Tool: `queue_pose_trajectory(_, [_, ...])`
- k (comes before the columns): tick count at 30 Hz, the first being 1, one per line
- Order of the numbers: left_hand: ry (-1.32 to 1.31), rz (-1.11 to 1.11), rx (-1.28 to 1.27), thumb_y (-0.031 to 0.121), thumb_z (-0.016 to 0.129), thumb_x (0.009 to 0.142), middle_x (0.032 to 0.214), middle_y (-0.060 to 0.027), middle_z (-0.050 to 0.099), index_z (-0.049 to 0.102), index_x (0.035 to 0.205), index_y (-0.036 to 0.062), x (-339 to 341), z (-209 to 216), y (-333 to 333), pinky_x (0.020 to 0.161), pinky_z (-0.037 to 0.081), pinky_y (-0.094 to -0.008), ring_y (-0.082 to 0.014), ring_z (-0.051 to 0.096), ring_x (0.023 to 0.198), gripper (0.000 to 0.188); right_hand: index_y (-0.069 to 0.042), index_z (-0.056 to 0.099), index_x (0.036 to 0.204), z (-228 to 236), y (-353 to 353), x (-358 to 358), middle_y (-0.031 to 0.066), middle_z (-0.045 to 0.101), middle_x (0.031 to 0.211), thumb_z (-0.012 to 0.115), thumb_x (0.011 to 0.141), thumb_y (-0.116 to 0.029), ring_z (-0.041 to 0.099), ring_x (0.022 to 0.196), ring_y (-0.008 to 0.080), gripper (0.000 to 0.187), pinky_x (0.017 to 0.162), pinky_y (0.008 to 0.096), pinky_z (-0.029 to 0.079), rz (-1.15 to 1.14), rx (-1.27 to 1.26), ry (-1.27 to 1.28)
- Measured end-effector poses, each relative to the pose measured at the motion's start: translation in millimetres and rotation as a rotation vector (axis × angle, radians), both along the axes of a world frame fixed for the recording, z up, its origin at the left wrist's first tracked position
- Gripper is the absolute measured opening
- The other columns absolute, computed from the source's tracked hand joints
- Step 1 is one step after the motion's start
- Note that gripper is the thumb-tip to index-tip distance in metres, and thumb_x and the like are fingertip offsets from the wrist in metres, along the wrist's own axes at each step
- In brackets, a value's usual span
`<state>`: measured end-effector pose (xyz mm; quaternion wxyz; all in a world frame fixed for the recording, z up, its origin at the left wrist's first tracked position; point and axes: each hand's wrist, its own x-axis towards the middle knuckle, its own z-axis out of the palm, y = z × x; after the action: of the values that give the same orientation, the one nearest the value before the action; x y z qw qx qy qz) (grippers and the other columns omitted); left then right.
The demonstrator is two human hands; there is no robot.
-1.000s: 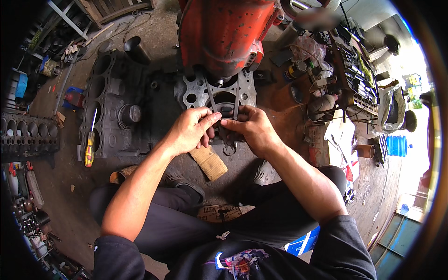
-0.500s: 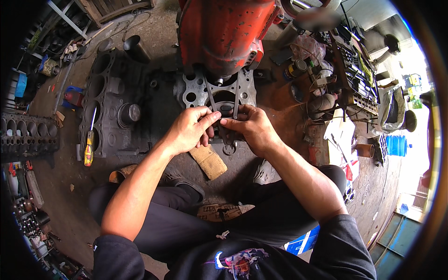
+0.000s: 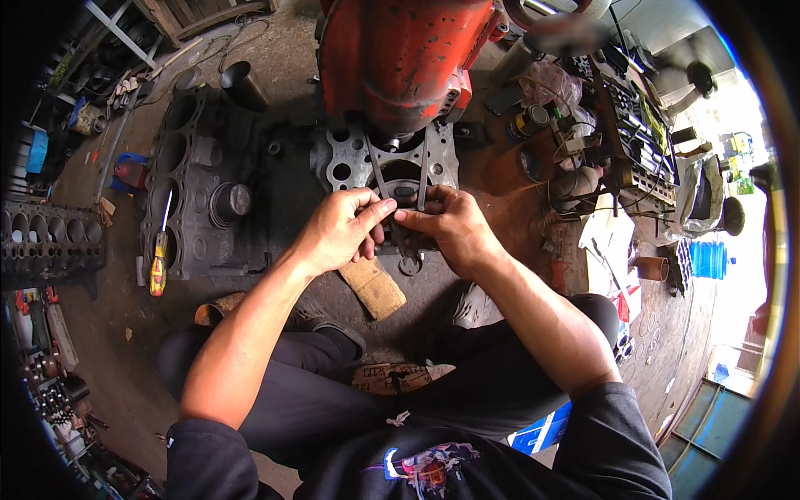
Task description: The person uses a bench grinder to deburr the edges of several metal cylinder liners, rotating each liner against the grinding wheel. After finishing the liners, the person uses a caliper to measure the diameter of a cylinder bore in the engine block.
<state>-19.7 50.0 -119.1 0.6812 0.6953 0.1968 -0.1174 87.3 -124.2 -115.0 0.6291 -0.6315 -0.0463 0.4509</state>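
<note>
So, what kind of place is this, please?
Most likely an engine repair workshop. A bare engine block with open cylinder bores lies on the oily floor, a tray of sockets stands to the right, and both hands work at a metal engine part below an orange machine.

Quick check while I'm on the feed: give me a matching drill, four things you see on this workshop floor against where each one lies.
Things:
1. yellow-handled screwdriver
2. tan wooden block
3. blue plastic drum
4. orange-red engine housing

Places:
A. far right, by the bright doorway
B. on the dark grey cylinder block at left
C. top centre, above the grey perforated plate
D. on the floor just under the left hand

Pairs: 1-B, 2-D, 3-A, 4-C
</note>
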Motion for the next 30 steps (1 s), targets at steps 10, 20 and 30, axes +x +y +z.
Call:
queue_pose_trajectory(10, [0.004, -0.019, -0.017, 0.036, 0.058, 0.105, 0.071, -0.0027, 0.064, 0.064, 0.096, 0.0029, 0.0, 0.1, 1.0, 0.043, 0.044, -0.0211, -0.0078, 0.061, 0.053, 0.035, 0.012, 0.057, 0.117, 2.0, -0.4, 0.1, 0.0147, 0.074, 0.095, 0.079, 0.087, -0.006, 0.069, 0.078, 0.0148, 0.041, 0.067, 0.0286, 0.057, 0.012, -0.011, 0.005])
queue_pose_trajectory(20, [-0.010, -0.010, 0.009, 0.039, 0.057, 0.104, 0.070, -0.0043, 0.063, 0.063, 0.091, 0.0021, 1.1, 0.1, -0.1, 0.043, 0.045, -0.0242, -0.0091, 0.062, 0.052, 0.039, 0.012, 0.058, 0.117, 1.9, -1.1, 3.8, 0.0150, 0.073, 0.097, 0.079, 0.087, -0.006, 0.069, 0.080, 0.0151, 0.041, 0.066, 0.0284, 0.056, 0.038, -0.021, -0.004])
queue_pose_trajectory(30, [0.000, -0.016, 0.013, 0.039, 0.057, 0.105, 0.071, -0.0041, 0.064, 0.063, 0.096, 0.0023, 0.6, -1.8, 0.0, 0.042, 0.044, -0.0216, -0.0087, 0.062, 0.052, 0.038, 0.009, 0.060, 0.114, 0.2, -1.6, 4.3, 0.0127, 0.072, 0.097, 0.078, 0.087, -0.005, 0.070, 0.084, 0.0155, 0.034, 0.069, 0.0273, 0.057, 0.037, -0.017, -0.005])
